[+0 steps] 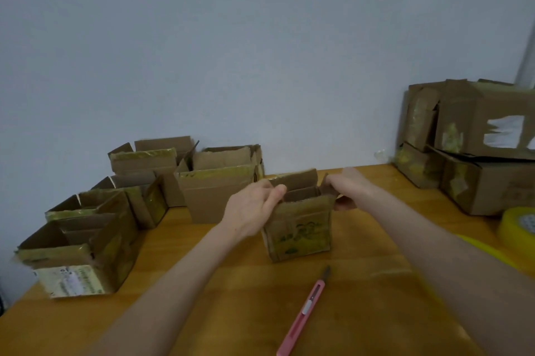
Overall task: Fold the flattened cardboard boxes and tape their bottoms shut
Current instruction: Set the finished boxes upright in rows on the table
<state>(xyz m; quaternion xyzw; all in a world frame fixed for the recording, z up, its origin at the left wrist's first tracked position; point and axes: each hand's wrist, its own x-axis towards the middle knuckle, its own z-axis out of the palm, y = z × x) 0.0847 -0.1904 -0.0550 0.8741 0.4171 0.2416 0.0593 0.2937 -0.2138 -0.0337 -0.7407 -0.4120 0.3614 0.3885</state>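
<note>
A small cardboard box [301,231] stands upright and open-topped in the middle of the wooden table [376,312], with green print on its near side. My left hand [254,208] grips its top left edge, thumb over the rim. At the box's top right corner my right hand [347,185] pinches a side flap. A roll of yellow tape [518,225] lies at the right edge. A pink utility knife [304,312] rests on the table in front of the box, blade out and pointing toward it.
Several folded open boxes [86,240] stand in a cluster along the left and back of the table. More cardboard boxes [477,153] are stacked at the back right against the pale wall [260,51].
</note>
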